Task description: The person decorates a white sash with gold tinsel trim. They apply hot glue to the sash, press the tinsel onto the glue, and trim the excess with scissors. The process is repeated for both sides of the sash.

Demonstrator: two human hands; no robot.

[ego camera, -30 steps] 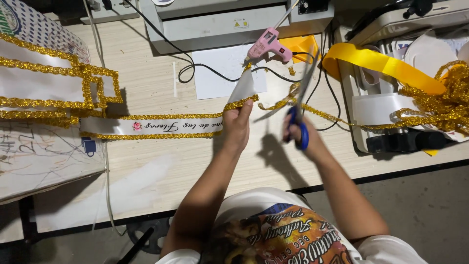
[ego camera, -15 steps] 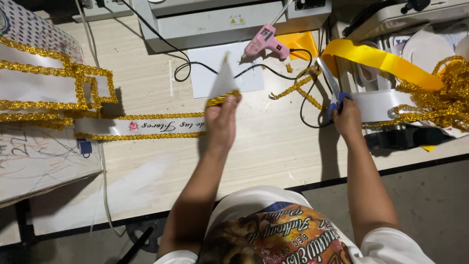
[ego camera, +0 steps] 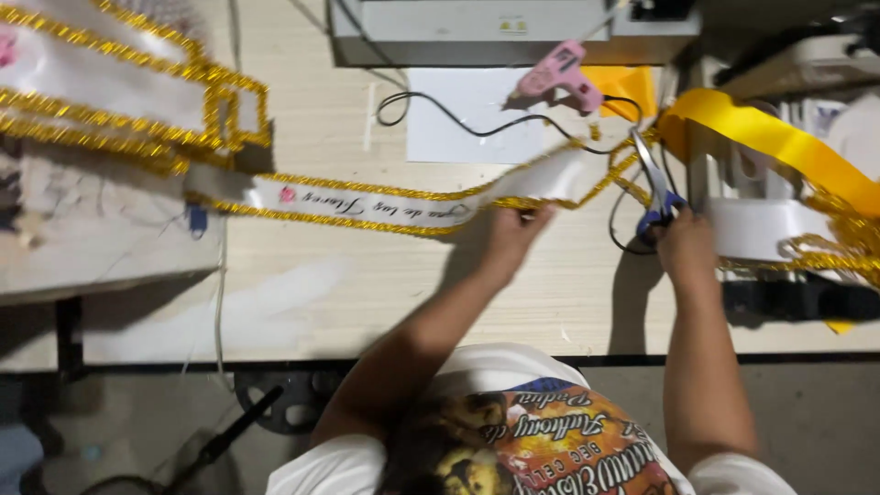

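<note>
Warm overhead light, soft shadows, motion blur

L hand (ego camera: 513, 236) pinched the white sash (ego camera: 385, 206) w/ gold trim, near its end, just below the pink glue gun (ego camera: 557, 75). R hand (ego camera: 683, 246) gripped blue-handled scissors (ego camera: 655, 188), blades up, right of the gun, beside a yellow ribbon (ego camera: 770, 137)
</note>
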